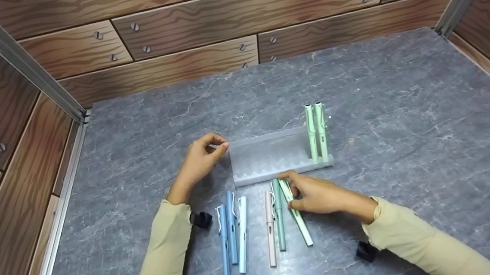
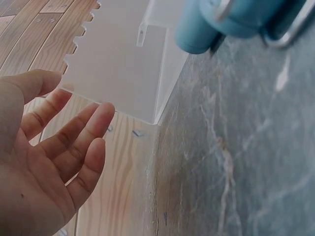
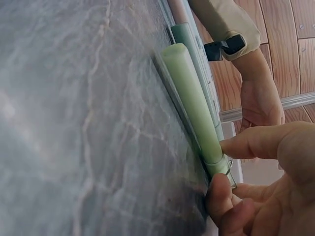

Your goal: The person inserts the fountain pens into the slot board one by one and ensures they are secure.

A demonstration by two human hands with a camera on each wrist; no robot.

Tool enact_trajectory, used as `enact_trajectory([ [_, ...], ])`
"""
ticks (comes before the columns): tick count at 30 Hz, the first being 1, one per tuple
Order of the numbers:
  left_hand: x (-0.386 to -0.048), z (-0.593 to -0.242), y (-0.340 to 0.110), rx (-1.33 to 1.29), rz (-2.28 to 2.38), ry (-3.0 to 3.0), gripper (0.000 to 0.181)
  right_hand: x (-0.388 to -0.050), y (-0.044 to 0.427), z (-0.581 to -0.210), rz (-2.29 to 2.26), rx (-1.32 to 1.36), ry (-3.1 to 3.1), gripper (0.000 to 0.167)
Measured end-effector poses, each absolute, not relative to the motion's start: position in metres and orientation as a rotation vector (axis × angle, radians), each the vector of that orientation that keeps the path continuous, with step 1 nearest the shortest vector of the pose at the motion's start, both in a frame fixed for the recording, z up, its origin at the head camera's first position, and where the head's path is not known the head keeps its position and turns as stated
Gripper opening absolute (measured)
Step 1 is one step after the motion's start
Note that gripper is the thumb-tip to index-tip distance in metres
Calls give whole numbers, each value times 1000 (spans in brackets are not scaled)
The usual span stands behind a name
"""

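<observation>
A translucent pen rack (image 1: pixel 272 153) stands on the table, with two light green pens (image 1: pixel 316 132) upright at its right end. My left hand (image 1: pixel 201 158) pinches the rack's upper left corner between thumb and index finger; the other fingers are loosely bent in the left wrist view. Just in front of the rack, my right hand (image 1: pixel 318 193) pinches a light green pen (image 3: pixel 192 103) near its upper end. That pen lies slanted on the table, beside a dark green pen (image 1: pixel 279 221) and a greyish-pink pen (image 1: pixel 271 235).
Left of those lie two blue pens (image 1: pixel 225 246) and a pale blue pen (image 1: pixel 243 237). The grey marbled table (image 1: pixel 399 122) is bounded by wood-patterned walls (image 1: pixel 189 20) and metal posts (image 1: pixel 28 66). Black wrist straps (image 1: pixel 201 220) show at the sleeves.
</observation>
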State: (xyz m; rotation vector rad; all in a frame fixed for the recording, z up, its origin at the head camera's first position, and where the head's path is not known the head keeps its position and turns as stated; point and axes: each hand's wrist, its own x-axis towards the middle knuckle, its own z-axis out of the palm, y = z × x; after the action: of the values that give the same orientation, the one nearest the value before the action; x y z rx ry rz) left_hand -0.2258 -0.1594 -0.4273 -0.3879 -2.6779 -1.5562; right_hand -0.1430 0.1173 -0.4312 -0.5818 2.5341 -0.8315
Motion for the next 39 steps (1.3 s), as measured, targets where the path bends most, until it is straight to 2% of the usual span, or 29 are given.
enact_trajectory([
  [20, -225, -425, -160, -391, -1562, -2681, 15, -143, 119, -433, -830, -667, 2571, 62],
  [33, -225, -425, -160, -391, -1564, -2692, 14, -145, 120, -432, -792, -692, 2530, 72],
  [39, -225, -425, -160, -393, -1591, -2691, 16, -147, 121, -433, -817, -681, 2510, 71],
])
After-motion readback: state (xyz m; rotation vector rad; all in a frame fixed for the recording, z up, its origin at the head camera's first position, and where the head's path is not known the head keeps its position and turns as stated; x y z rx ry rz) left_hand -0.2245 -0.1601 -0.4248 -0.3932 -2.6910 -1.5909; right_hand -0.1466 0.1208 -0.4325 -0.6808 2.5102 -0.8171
